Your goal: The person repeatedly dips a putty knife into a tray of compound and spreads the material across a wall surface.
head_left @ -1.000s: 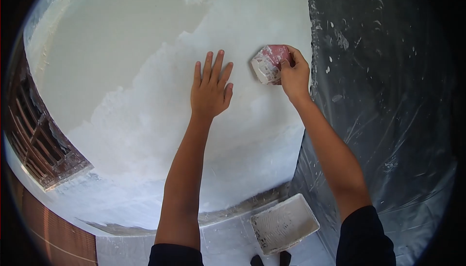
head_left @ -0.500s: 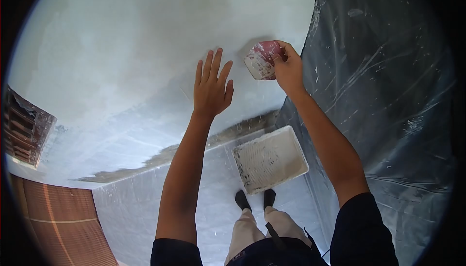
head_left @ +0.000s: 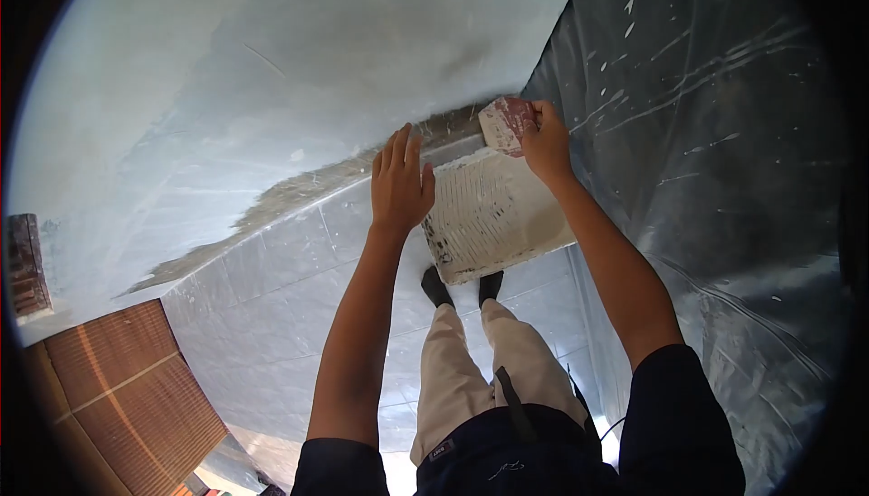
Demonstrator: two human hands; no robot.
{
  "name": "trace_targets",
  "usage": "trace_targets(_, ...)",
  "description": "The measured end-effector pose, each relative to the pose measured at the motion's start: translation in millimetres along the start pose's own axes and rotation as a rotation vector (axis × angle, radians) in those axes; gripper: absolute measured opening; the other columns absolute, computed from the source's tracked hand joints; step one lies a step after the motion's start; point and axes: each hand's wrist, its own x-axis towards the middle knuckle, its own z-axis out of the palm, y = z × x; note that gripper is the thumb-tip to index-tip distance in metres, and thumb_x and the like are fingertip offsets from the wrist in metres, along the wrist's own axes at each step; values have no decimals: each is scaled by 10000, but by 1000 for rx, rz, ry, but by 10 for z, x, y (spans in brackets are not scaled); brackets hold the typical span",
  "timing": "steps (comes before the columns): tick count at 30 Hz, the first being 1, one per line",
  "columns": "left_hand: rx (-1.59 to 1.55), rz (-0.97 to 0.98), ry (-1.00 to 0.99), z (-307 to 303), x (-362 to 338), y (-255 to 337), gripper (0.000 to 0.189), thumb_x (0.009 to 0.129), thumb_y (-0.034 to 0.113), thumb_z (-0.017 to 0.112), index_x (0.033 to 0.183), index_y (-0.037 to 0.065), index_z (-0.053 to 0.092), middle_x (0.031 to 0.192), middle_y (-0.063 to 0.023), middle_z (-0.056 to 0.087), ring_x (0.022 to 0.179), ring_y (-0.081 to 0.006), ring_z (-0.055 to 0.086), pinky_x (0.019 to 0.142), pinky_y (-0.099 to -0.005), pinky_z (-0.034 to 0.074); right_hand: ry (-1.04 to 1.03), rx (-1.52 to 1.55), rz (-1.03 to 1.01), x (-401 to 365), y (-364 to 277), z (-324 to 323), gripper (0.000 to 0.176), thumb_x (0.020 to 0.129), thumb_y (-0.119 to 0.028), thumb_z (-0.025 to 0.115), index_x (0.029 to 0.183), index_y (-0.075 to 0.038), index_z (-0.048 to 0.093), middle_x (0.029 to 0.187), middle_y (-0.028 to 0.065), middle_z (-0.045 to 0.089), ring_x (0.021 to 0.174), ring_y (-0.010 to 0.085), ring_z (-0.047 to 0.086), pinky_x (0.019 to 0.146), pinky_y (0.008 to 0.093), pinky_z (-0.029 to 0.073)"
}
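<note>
My right hand grips a putty scraper, reddish at the grip and crusted with white on its blade side. The scraper overlaps the far corner of the paint tray and the unpainted grey strip low on the wall in this view. My left hand holds nothing; its fingers stretch toward the pale wall, with the thumb slightly apart. The ridged tray, smeared with white, lies on the floor between my hands and my feet.
Dark plastic sheeting, streaked with white, hangs on the right. Grey sheeting covers the floor below the wall. A brown woven panel stands at the lower left, beneath a brown wooden frame in the wall.
My view has tipped downward, showing more of the legs and floor. My right hand has brought the scraper lower on the wall, close to the tray. The left hand remains outstretched.
</note>
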Motion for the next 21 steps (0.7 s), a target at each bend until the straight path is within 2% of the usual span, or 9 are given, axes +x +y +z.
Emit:
trace_targets(6,-73,-85,-93,549,-407,-25,487,901,130,563,1352,6,428,1466,-226,405,1339,-402,409,1085,-507,337,-25,9,70,-355,617,70,229,867,13,550,1092,9,591,1002,244,688,977,422,657,838,434,507)
trace_targets(13,-139,-319,-81,1040,-830,-7,651,833,79,614,1421,27,340,1523,-269,278,1368,-434,353,1091,-527,310,-37,-144,171,-575,1177,118,280,863,20,548,1127,-26,627,1032,224,689,996,418,647,852,426,510)
trace_targets(21,-208,-497,-65,1408,-1113,-5,748,836,70,621,1470,12,227,1531,-301,218,1367,-484,320,1101,-537,286,-2,-154,101,-507,1561,336,338,869,-12,560,1197,-52,633,1054,220,687,986,399,660,854,417,513)
